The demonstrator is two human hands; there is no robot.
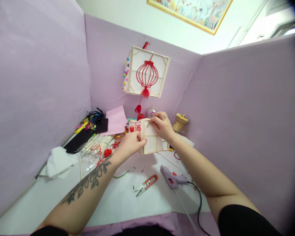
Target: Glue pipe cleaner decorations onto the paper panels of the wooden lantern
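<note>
I hold a small box lantern [151, 139] of pale wooden sticks and white paper panels above the table. One panel bears red cut-out shapes. My left hand [131, 144] grips its lower left edge, fingers closed on the frame. My right hand [162, 126] is closed over the top right corner, pinching at a thin green strand there. A finished lantern [147, 72] with a red lantern drawing and red tassel hangs on the back wall above.
On the white table lie orange-handled snips [147, 183], a lilac glue gun [173, 178] with black cord, green strand bits, a pink paper sheet [116, 120], a black phone [78, 141], bagged sticks, red cord and white tissue [59, 162]. Lilac partition walls enclose three sides.
</note>
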